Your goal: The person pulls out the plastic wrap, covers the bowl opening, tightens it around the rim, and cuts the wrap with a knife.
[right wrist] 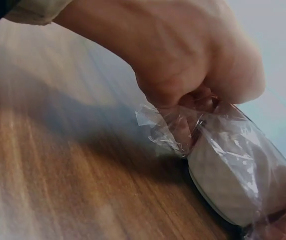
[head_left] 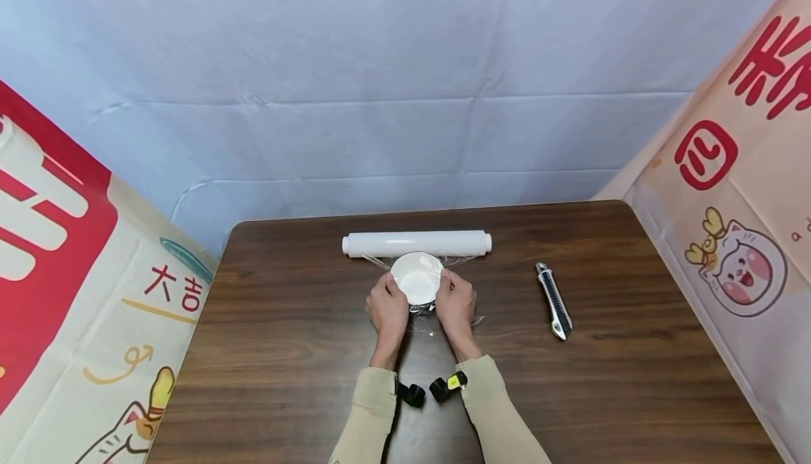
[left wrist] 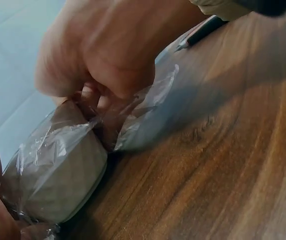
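Note:
A small white bowl [head_left: 415,279] stands near the table's middle, with clear plastic wrap [left wrist: 52,142] drawn tight and creased over it. In both wrist views its textured outer wall [right wrist: 218,185] shows through the film. My left hand [head_left: 388,308] is at the bowl's left side, fingers curled, gripping gathered wrap against the wall. On the opposite side my right hand [head_left: 456,302] does the same, thumb at the rim. Loose film ends stick out past the fingers. The fingertips are partly hidden under the hands and the bunched film.
Just behind the bowl lies a white plastic wrap roll [head_left: 417,243], film reaching from it to the bowl. A utility knife [head_left: 554,302] rests to the right on the brown wooden table [head_left: 285,351]. Cloth backdrops [head_left: 380,140] hang behind and at both sides.

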The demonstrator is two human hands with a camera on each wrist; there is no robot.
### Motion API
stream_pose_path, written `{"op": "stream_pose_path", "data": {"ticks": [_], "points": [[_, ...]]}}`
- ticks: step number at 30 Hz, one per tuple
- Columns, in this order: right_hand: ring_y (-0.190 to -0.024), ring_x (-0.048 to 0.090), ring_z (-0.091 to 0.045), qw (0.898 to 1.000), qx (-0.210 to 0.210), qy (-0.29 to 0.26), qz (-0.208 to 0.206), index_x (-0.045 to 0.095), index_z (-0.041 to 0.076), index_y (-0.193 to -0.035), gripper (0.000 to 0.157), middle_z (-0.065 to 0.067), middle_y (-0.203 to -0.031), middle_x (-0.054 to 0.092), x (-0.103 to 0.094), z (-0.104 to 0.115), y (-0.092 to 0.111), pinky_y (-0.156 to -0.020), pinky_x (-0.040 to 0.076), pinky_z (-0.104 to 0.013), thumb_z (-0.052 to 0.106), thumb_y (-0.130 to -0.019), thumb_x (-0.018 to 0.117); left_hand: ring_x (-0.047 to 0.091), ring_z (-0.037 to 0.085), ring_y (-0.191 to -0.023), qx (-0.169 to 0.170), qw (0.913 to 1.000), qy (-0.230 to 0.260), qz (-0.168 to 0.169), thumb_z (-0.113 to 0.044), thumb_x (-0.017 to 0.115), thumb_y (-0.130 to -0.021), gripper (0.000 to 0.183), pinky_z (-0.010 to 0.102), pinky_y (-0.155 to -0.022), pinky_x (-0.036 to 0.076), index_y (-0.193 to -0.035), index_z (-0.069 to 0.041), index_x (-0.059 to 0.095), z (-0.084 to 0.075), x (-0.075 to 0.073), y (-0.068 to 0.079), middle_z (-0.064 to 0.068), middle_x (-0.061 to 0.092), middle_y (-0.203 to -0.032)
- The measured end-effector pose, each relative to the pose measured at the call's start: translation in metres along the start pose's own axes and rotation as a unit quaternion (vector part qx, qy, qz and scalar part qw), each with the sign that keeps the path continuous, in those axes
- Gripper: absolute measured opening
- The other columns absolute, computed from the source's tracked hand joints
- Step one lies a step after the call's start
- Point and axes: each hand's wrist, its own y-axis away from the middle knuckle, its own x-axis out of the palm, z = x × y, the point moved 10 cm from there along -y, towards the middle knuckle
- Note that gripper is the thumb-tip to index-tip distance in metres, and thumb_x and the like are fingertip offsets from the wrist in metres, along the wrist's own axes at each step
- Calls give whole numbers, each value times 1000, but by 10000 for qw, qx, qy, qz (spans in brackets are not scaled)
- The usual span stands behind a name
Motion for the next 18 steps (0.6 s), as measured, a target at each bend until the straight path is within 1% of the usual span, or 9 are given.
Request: {"op": "stream_pose_path", "data": {"ticks": [1, 2, 5, 8, 12, 14, 16, 18], "points": [[-97, 75, -38, 10000, -29, 23, 5, 83, 14, -106, 27, -13, -103, 81, 0, 1, 0, -82, 54, -56, 26, -105, 59, 72, 50, -102, -17, 10000, 16, 3, -22, 53, -107, 30, 64, -89, 52, -107, -8, 79, 1, 0, 0, 21, 79, -110], [-99, 76, -38, 10000, -49, 26, -18, 84, 16, -110, 26, -12, -108, 81, -1, 1, 0, -83, 55, -57, 26, -104, 61, 72, 50, -103, -51, 10000, 17, 21, -23, 53, -107, 30, 64, -90, 52, -109, -8, 79, 2, 0, 0, 21, 79, -111], [-103, 76, -39, 9999, -72, -73, 64, 83, 15, -112, 26, -13, -113, 80, -1, 1, -1, -86, 56, -57, 26, -104, 61, 72, 48, -107, -109, 9999, 32, 113, -23, 53, -107, 31, 63, -93, 52, -115, -10, 79, 4, 0, 0, 19, 79, -116], [-108, 75, -38, 9995, -87, -250, 164, 82, 12, -115, 27, -14, -118, 79, -2, -1, -2, -92, 56, -57, 26, -105, 61, 73, 46, -106, -67, 9994, 78, 319, -25, 52, -108, 31, 62, -92, 52, -115, -9, 79, 4, 1, 0, 17, 79, -115], [-114, 73, -35, 9975, 58, -545, 441, 79, 7, -121, 31, -16, -122, 77, 2, -5, -5, -98, 56, -54, 25, -107, 59, 74, 38, -111, 45, 9957, 490, 788, -25, 54, -109, 32, 57, -96, 55, -121, -7, 78, 7, 3, -1, 16, 79, -118], [-118, 72, -34, 9949, 238, -743, 644, 77, 5, -125, 32, -18, -124, 76, 5, -8, -5, -101, 56, -53, 25, -107, 59, 74, 34, -116, 155, 9925, 665, 1018, -24, 57, -108, 33, 53, -99, 57, -128, -6, 75, 9, 3, -4, 16, 78, -122], [-121, 72, -34, 9921, 341, -919, 787, 74, 3, -129, 34, -20, -127, 75, 5, -9, -6, -103, 56, -51, 25, -106, 61, 74, 30, -114, 275, 9885, 731, 1293, -27, 58, -108, 35, 49, -99, 58, -131, -5, 74, 10, 2, -7, 15, 78, -122], [-124, 70, -35, 9889, 336, -1125, 913, 70, 0, -134, 37, -23, -131, 73, 4, -8, -7, -106, 56, -49, 23, -105, 64, 74, 28, -112, 440, 9851, 628, 1542, -31, 60, -108, 38, 46, -98, 59, -134, -5, 71, 10, 0, -10, 14, 77, -124]]}}
